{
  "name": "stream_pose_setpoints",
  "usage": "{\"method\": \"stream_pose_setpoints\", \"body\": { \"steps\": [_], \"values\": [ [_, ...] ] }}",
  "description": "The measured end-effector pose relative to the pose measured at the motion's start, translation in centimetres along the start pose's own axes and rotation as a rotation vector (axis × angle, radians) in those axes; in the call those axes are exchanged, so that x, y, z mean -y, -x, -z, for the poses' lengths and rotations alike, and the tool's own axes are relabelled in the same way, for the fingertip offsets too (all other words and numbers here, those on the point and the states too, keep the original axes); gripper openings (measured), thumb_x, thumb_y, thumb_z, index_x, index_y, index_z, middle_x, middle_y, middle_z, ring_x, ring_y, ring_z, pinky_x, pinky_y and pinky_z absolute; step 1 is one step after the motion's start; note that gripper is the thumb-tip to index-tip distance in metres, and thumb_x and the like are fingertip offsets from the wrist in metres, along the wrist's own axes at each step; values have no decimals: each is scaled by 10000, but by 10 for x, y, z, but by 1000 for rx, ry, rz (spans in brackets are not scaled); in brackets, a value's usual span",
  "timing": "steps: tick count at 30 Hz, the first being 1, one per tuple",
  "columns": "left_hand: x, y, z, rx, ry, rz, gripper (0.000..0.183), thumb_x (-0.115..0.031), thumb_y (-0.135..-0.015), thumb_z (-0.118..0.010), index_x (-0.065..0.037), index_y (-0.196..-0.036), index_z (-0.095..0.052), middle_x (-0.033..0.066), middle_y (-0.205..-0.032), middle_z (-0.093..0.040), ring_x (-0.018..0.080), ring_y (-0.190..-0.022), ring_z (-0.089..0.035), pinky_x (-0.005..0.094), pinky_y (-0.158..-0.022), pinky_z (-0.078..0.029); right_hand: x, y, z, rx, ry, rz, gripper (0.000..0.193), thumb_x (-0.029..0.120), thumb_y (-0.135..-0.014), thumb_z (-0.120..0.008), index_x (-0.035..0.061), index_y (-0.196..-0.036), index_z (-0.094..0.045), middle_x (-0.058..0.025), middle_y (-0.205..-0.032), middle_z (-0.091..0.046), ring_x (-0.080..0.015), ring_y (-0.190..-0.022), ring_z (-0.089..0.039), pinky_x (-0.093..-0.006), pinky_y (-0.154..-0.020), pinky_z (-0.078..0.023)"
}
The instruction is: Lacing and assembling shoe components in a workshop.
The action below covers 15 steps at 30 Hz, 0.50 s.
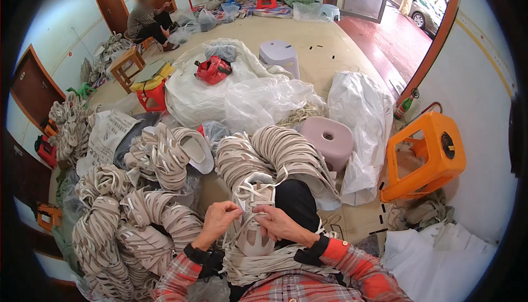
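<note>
A beige shoe upper (254,241) sits on your lap, between your two hands and over a bundle of pale laces (275,268). Your left hand (223,218) and right hand (278,224) both pinch a lace (283,176) at its eyelets. Just beyond lie curved stacks of uppers (289,151); more piles (102,236) lie to your left. Farther out stand a mauve stool (328,142) and, to your right, an orange stool (426,156).
</note>
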State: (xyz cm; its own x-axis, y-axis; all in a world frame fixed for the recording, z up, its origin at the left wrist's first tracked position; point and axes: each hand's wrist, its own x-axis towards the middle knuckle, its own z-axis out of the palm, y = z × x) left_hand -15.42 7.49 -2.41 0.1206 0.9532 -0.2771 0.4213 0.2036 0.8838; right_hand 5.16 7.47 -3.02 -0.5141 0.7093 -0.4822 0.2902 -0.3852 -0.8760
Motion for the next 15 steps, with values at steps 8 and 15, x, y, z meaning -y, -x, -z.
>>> {"method": "stream_pose_setpoints", "body": {
  "steps": [8,15],
  "values": [
    [-11,-10,-9,-141,-565,-193,201,-228,-752,-631,-29,-769,-646,129,-696,-636,223,-636,-633,288,-591,-475,-15,9,5,344,-820,-13,623,232,-919,-511,128,-1410,-143,-112,-843,-595,-71,-485,-496,-182,-381,-389],
    [16,-25,-4,96,10,-52,191,-205,-778,-661,-21,-767,-610,22,-588,-559,120,-514,-532,265,-493,-419,-34,2,5,503,-1008,-4,630,118,-879,-520,223,-1404,-186,-58,-770,-572,-85,-487,-508,-199,-401,-411]
  ]
}}
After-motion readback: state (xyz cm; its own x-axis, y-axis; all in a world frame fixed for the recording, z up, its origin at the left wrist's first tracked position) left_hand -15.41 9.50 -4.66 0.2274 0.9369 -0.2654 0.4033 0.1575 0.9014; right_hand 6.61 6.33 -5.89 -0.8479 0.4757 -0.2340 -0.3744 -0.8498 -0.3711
